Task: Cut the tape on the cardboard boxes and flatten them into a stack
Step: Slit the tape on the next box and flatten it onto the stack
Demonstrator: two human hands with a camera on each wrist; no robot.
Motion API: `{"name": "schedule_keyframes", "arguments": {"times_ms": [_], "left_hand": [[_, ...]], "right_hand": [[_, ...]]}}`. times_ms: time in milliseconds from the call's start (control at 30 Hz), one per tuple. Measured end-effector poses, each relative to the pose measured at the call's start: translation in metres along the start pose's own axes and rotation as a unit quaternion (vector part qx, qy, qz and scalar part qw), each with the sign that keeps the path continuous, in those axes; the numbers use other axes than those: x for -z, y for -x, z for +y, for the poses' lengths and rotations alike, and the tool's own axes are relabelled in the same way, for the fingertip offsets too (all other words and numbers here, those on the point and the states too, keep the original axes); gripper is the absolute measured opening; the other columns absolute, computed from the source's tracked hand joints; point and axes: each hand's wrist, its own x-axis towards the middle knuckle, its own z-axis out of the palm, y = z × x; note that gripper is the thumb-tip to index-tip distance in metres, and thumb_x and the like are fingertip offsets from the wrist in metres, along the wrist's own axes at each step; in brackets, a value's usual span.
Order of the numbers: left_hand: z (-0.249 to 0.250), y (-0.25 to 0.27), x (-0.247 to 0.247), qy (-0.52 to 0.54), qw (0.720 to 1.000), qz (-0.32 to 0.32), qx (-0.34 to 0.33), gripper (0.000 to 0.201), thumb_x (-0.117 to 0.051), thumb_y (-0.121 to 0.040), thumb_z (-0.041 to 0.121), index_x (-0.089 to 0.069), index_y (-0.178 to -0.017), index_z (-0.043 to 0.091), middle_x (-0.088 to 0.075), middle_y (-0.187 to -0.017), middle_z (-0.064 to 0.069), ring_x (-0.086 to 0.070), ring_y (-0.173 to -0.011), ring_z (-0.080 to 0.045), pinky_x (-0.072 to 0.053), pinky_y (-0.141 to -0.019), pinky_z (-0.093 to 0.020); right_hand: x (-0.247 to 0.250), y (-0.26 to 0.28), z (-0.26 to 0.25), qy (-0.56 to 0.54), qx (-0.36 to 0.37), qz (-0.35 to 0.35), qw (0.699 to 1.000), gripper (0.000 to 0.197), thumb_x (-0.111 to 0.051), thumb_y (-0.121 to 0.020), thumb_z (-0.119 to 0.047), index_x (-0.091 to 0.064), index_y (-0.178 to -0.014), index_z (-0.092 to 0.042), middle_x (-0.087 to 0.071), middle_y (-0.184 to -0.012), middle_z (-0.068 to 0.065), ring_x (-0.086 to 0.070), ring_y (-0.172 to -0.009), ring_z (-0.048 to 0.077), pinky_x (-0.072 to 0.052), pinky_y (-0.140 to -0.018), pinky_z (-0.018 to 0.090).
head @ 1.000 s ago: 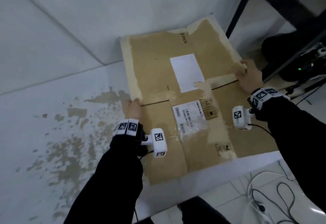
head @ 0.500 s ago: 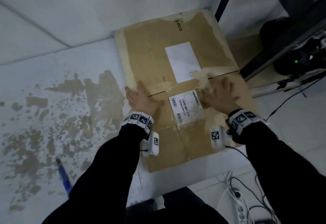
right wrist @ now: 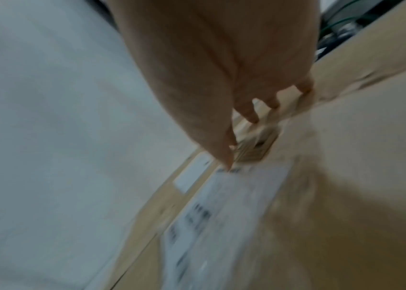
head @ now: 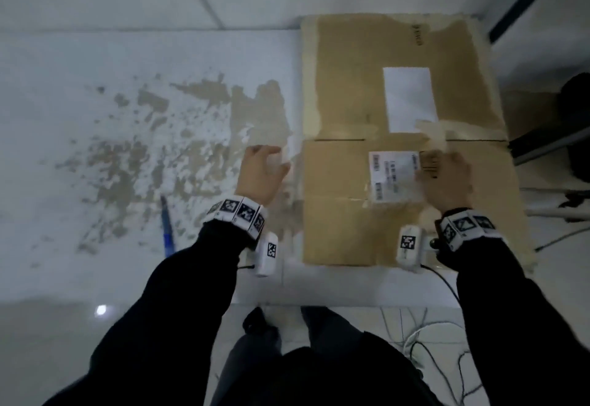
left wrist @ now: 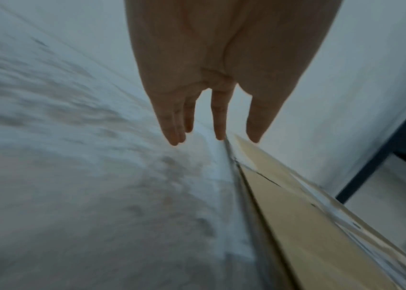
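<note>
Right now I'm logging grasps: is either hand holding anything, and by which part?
Nothing is held. The left hand is open beside the cardboard; the right hand lies open on it.

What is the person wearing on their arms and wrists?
Long black sleeves cover both arms. Each wrist has a white band printed with black-and-white square code patterns. A small white camera box with its own code square hangs by each band, and thin dark cables run from the boxes. The left hand and right hand are bare.
</note>
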Motion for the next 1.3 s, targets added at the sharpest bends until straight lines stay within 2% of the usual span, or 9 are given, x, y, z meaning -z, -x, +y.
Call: {"name": "schedule_keyframes", "arguments": {"times_ms": [167,300,467,600,733,933,1067,1200,1300], "left_hand": [[-0.112,0.13,0.048,0.174,0.976,0.097,0.087,0.013,-0.054,-0.095,0.011,-0.06,-0.089,0.001,-0.061,-0.07,-0.006,-0.058,-0.057,-0.008,-0.045,-0.053,-0.019],[-0.214,0.24,0.059,0.227,0.92,0.192,0.255,0.016,-0.053,-0.094,0.005,-0.057,-0.08,0.002,-0.057,-0.062,-0.007,-0.051,-0.046,-0.009,-0.04,-0.042,-0.019],[-0.355,0.359,0.028,0.275,0.771,0.195,0.541,0.011,-0.052,-0.095,0.007,-0.056,-0.097,-0.002,-0.06,-0.08,-0.019,-0.049,-0.054,-0.021,-0.04,-0.039,-0.02],[-0.418,0.438,0.016,0.391,0.606,0.154,0.675,0.017,-0.048,-0.097,0.003,-0.051,-0.083,-0.005,-0.05,-0.068,-0.016,-0.046,-0.056,-0.026,-0.026,-0.02,-0.016],[-0.453,0.466,0.057,0.43,0.573,0.155,0.68,0.017,-0.046,-0.098,0.003,-0.05,-0.083,-0.003,-0.049,-0.068,-0.016,-0.049,-0.05,-0.03,-0.035,-0.026,-0.02],[-0.525,0.449,0.148,0.373,0.676,0.179,0.61,0.008,-0.056,-0.092,0.012,-0.059,-0.09,0.005,-0.062,-0.076,-0.015,-0.058,-0.063,-0.024,-0.053,-0.064,-0.027],[-0.57,0.408,0.229,0.416,0.691,0.207,0.553,0.012,-0.051,-0.095,0.012,-0.052,-0.084,0.01,-0.057,-0.068,-0.006,-0.053,-0.054,-0.017,-0.039,-0.042,-0.018],[-0.625,0.365,0.313,0.461,0.685,0.217,0.521,0.017,-0.048,-0.098,0.016,-0.049,-0.08,0.016,-0.058,-0.07,-0.003,-0.057,-0.051,-0.013,-0.036,-0.05,-0.021],[-0.678,0.354,0.377,0.464,0.653,0.261,0.539,0.01,-0.048,-0.098,0.017,-0.052,-0.092,0.011,-0.058,-0.071,-0.004,-0.057,-0.042,-0.01,-0.036,-0.051,-0.022]], "right_hand": [[-0.049,0.092,-0.087,-0.149,0.179,-0.027,0.972,0.022,-0.053,-0.092,-0.008,-0.06,-0.113,-0.004,-0.061,-0.112,0.009,-0.056,-0.109,0.028,-0.024,-0.092,0.001],[-0.12,0.176,-0.164,-0.203,0.261,-0.286,0.899,0.022,-0.052,-0.092,-0.009,-0.057,-0.088,-0.03,-0.065,-0.083,0.001,-0.063,-0.082,0.021,-0.049,-0.076,0.028],[-0.219,0.298,-0.237,0.015,0.339,-0.615,0.712,0.015,-0.049,-0.095,-0.01,-0.058,-0.106,-0.01,-0.062,-0.088,0.004,-0.06,-0.071,0.013,-0.044,-0.061,0.01],[-0.311,0.375,-0.285,0.195,0.374,-0.657,0.625,0.023,-0.05,-0.095,-0.014,-0.058,-0.113,-0.003,-0.06,-0.086,0.004,-0.059,-0.079,0.019,-0.046,-0.065,0.013],[-0.394,0.416,-0.325,0.293,0.367,-0.59,0.657,0.024,-0.05,-0.093,-0.017,-0.06,-0.113,-0.007,-0.062,-0.105,0.009,-0.057,-0.092,0.021,-0.046,-0.088,0.031],[-0.464,0.435,-0.376,0.341,0.235,-0.542,0.731,0.012,-0.042,-0.096,-0.011,-0.053,-0.097,-0.011,-0.054,-0.068,0.004,-0.05,-0.054,0.016,-0.035,-0.043,0.019],[-0.496,0.454,-0.434,0.31,0.173,-0.55,0.756,0.013,-0.041,-0.098,-0.013,-0.051,-0.09,-0.011,-0.054,-0.07,0.005,-0.051,-0.056,0.015,-0.037,-0.049,0.02],[-0.55,0.481,-0.507,0.23,0.117,-0.548,0.796,0.016,-0.039,-0.098,-0.009,-0.049,-0.086,-0.008,-0.052,-0.07,0.01,-0.05,-0.056,0.02,-0.037,-0.055,0.024],[-0.591,0.511,-0.58,0.215,0.113,-0.579,0.778,0.024,-0.039,-0.098,-0.008,-0.05,-0.077,-0.006,-0.051,-0.07,0.01,-0.051,-0.059,0.02,-0.039,-0.054,0.026]]}}
